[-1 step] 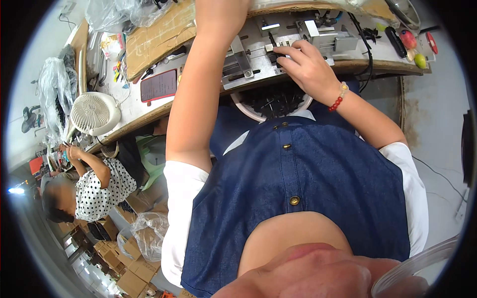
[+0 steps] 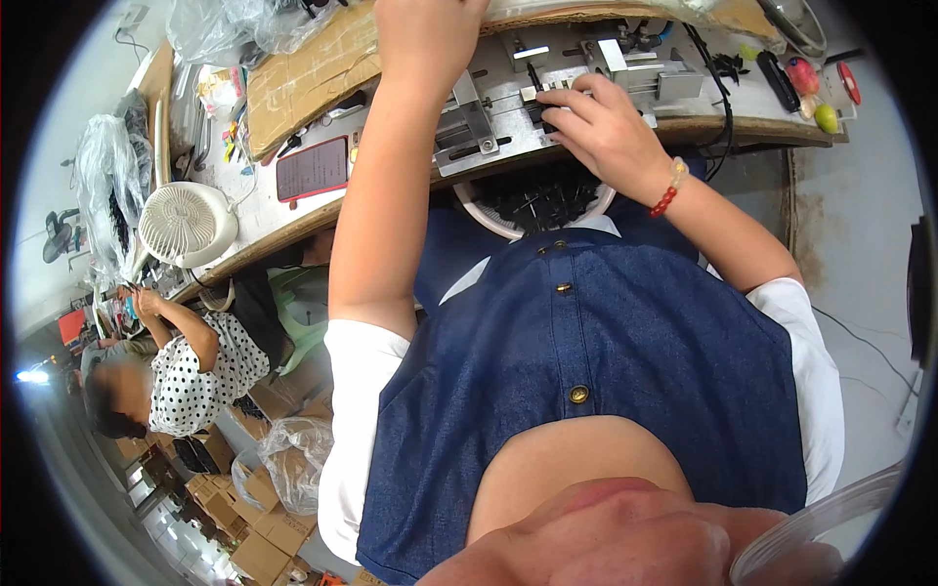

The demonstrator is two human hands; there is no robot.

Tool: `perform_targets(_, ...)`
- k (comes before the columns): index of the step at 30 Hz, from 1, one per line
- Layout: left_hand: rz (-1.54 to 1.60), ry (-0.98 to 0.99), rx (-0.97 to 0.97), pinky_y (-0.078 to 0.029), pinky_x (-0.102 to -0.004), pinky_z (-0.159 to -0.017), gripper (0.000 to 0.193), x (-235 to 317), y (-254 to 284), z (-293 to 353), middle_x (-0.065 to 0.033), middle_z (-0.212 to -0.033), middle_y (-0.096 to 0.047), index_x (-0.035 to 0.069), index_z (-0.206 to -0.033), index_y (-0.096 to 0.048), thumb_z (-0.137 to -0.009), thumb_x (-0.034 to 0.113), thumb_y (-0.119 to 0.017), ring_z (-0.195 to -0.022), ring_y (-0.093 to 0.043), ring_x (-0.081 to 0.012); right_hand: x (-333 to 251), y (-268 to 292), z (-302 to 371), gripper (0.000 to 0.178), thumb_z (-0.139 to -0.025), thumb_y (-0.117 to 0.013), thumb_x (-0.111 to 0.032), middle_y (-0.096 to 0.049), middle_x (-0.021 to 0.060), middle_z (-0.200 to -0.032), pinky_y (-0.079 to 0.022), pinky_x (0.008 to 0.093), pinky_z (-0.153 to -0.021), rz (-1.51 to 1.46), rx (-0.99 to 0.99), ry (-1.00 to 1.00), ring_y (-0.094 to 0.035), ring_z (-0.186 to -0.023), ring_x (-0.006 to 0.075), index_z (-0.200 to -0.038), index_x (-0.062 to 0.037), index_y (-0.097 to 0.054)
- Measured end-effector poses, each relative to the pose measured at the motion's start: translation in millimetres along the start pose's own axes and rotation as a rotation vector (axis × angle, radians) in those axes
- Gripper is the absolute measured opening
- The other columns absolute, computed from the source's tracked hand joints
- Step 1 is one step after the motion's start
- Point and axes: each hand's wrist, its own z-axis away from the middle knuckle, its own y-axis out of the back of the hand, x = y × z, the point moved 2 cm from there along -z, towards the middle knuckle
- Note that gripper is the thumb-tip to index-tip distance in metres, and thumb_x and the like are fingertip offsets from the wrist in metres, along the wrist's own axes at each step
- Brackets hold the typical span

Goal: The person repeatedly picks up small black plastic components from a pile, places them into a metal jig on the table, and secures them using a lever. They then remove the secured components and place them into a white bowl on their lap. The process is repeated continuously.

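Observation:
My left hand (image 2: 425, 34) reaches past the upper edge over the bench, its fingers cut off from view. My right hand (image 2: 606, 127) bends its fingers over the middle of a metal fixture (image 2: 508, 122) with clamp blocks and slotted plates. Its fingertips close against a small black part (image 2: 533, 114) seated there beside silvery blocks; the fingers partly cover it. A thin black piece (image 2: 533, 76) stands up just behind. Below the bench edge, at my lap, a white round basket (image 2: 476, 217) holds many thin black pieces (image 2: 532, 207).
A phone (image 2: 313, 169), a white fan (image 2: 188, 224) and a cardboard sheet (image 2: 308, 78) lie left on the bench. Black cables (image 2: 721, 93) hang over the edge at right, near a green fruit (image 2: 826, 118). A co-worker in a dotted top (image 2: 200, 386) sits far left.
My left hand has shifted slightly left and up. My right hand stays at the fixture, with only a tiny shift of the wrist.

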Motion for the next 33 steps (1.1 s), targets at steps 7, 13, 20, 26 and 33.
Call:
perform_targets(7,0.131,-0.152,0.052,-0.053,-0.0283,-0.058,0.02,23,8,92,-0.0076,-0.094,-0.067,0.008,-0.103,-0.079,-0.084,0.006,-0.082,-0.069,-0.065,-0.0142,55,43,-94,0.02,-0.084,-0.069,-0.007,-0.067,0.0101,-0.11,-0.049,0.0371,-0.09,-0.003,0.226,0.079,-0.06,-0.1,0.0304,-0.104,-0.0078,-0.073)
perform_targets(13,0.132,-0.025,-0.103,-0.056,-0.0277,-0.059,0.026,15,-35,152,-0.0084,-0.119,-0.058,0.01,-0.107,-0.079,-0.083,0.004,-0.082,-0.071,-0.068,-0.013,108,25,-158,0.013,-0.081,-0.069,-0.01,-0.06,0.0078,-0.095,-0.048,0.0353,-0.087,0.16,-0.009,0.283,-0.054,-0.096,0.0288,-0.094,-0.0091,-0.071)
perform_targets(20,0.047,-0.044,-0.092,-0.061,-0.0331,-0.072,0.024,11,-51,155,-0.0074,-0.125,-0.071,0.01,-0.111,-0.076,-0.087,0.011,-0.079,-0.082,-0.075,-0.0228,114,29,-151,0.01,-0.087,-0.07,-0.009,-0.063,0.0106,-0.098,-0.049,0.0398,-0.089,-0.052,-0.056,0.183,-0.058,-0.098,0.0315,-0.096,-0.0071,-0.068)
perform_targets(26,0.02,-0.014,-0.113,-0.061,-0.0327,-0.073,0.033,15,-49,152,-0.0085,-0.129,-0.071,0.011,-0.121,-0.074,-0.088,0.012,-0.078,-0.082,-0.075,-0.0228,116,25,-159,0.016,-0.09,-0.07,-0.01,-0.069,0.0149,-0.096,-0.052,0.0407,-0.082,-0.197,-0.123,0.052,-0.066,-0.091,0.0325,-0.105,-0.0043,-0.067)
perform_targets(33,0.041,-0.073,-0.043,-0.055,-0.0306,-0.063,0.034,19,-19,108,-0.0055,-0.104,-0.069,0.017,-0.122,-0.074,-0.089,0.012,-0.078,-0.066,-0.063,-0.0181,112,51,-118,0.012,-0.097,-0.071,-0.01,-0.07,0.0034,-0.089,-0.05,0.0261,-0.068,-0.86,0.0,-0.336,-0.064,-0.077,0.0096,-0.105,-0.0017,-0.068)
